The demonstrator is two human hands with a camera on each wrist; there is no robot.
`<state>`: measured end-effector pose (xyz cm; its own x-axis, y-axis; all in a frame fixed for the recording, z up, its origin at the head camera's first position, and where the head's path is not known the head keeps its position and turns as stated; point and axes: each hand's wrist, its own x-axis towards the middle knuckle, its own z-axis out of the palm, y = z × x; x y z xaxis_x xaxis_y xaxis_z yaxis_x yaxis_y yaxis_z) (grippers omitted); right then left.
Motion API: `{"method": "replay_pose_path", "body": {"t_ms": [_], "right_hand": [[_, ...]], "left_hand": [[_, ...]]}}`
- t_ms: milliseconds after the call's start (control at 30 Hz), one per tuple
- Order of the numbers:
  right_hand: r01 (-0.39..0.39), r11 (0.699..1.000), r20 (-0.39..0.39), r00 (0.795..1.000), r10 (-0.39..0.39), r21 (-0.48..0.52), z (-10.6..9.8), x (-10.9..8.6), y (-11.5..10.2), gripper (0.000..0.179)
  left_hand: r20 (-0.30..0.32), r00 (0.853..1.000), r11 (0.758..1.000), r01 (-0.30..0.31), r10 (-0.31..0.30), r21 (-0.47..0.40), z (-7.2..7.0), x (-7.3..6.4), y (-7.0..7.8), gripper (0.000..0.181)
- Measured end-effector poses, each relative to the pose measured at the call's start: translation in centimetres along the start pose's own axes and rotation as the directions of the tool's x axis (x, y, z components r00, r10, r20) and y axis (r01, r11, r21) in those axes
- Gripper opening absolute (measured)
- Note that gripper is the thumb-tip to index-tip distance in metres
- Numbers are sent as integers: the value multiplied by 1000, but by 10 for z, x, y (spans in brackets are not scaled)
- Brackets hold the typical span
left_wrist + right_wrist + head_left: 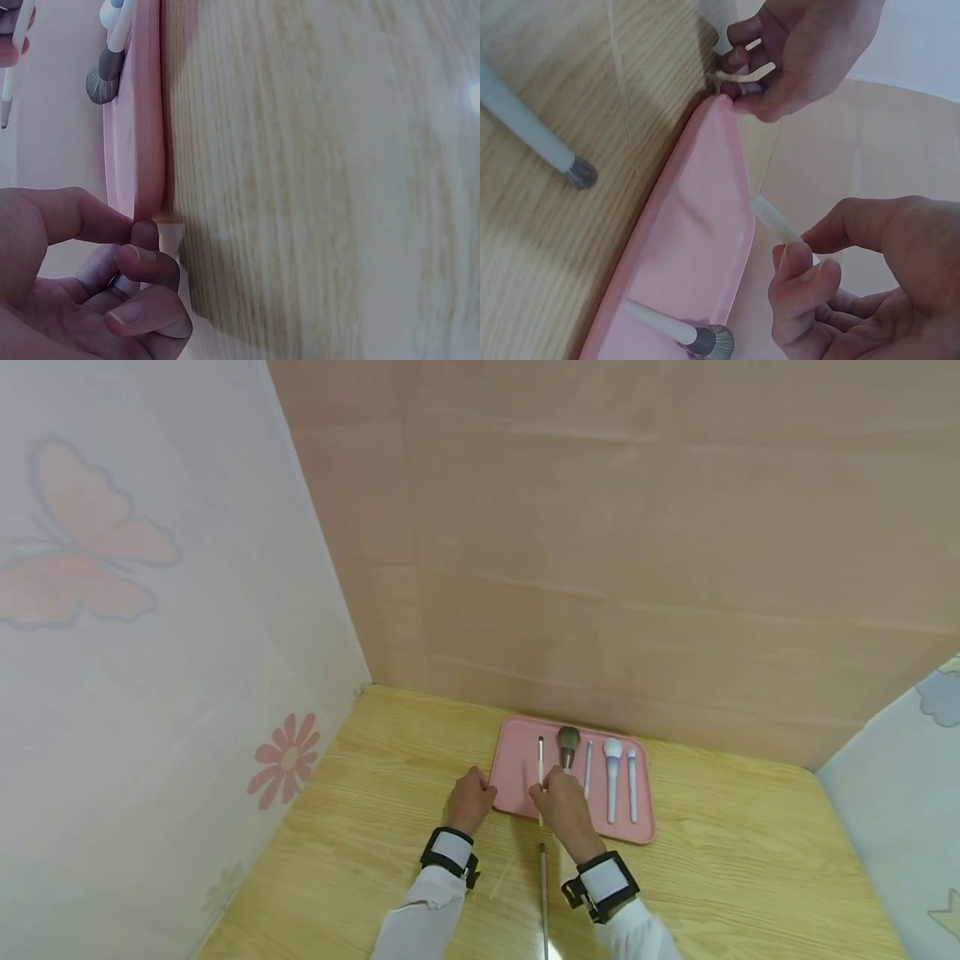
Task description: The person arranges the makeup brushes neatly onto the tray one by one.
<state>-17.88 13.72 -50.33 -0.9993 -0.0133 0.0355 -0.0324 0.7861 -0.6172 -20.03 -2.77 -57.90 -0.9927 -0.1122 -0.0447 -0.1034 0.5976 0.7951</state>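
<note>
My left hand (471, 799) pinches the near left corner of a pink tray (513, 768) between thumb and index finger, as the left wrist view shows close up. Over the tray's left part, my right hand (564, 806) pinches a slim makeup brush (541, 758) by its pale handle; the dark tip points toward the back wall. Just right of it lies a large fluffy brush (568, 740), its handle partly hidden by the right hand. Further right on the tray are a thin brush (588, 767), a white-headed brush (612, 781) and a small pale brush (632, 785).
Another long brush (543, 893) lies on the wooden table (735, 860) in front of the tray, between the forearms. A thin pale strip (501, 878) is to its left. The beige back wall (600, 568) rises close behind the tray; a patterned wall (187, 652) stands left.
</note>
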Motion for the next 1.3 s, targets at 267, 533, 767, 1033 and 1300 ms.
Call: {"method": "replay_pose_path", "body": {"t_ms": [267,533,767,1033,1300], "right_hand": [[-20,1000,9,1000,20,-20,-2,14,5,36],[16,999,-32,999,-17,-33,-1,23,3,41],[-8,998,-25,1000,6,-64,7,31,7,40],[-42,996,-33,999,40,-79,12,44,17,38],[-32,997,-16,999,31,-67,12,54,21,40]], "left_hand": [[-9,1000,1000,-17,17,6,-1,-1,1,17],[-7,1000,1000,-6,6,14,-7,-4,4,18],[-9,1000,999,8,-8,34,-7,-3,3,18],[-21,1000,999,8,-6,53,-6,-1,2,18],[-13,1000,999,2,-2,32,-8,-3,3,18]]}}
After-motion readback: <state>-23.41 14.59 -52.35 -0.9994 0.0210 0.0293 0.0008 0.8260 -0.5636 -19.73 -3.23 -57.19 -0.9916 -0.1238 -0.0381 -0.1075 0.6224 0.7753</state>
